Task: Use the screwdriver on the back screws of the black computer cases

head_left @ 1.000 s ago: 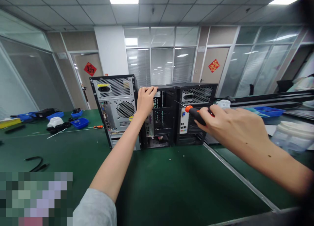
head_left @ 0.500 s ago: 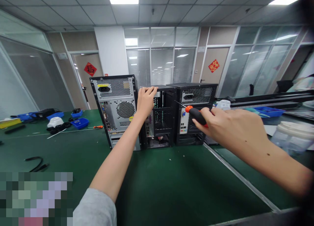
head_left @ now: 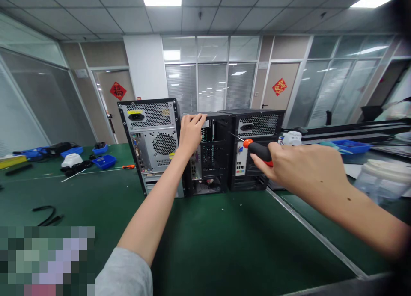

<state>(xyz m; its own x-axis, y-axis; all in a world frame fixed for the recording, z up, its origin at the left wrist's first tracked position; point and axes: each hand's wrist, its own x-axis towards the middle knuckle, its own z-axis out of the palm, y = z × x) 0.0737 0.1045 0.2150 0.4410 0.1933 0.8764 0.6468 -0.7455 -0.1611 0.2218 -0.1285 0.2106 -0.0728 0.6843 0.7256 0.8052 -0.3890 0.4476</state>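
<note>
Orange-and-black screwdriver (head_left: pixel 257 149) is gripped firmly by the right hand (head_left: pixel 303 167), tip aimed at ten o'clock; the computer case (head_left: pixel 213 159) is clasped at its top edge by the outstretched left hand (head_left: pixel 190 131).

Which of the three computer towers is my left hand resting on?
The middle tower, black with an open rear, between the silver-backed tower and the right tower; your left hand grips its top edge.
</note>
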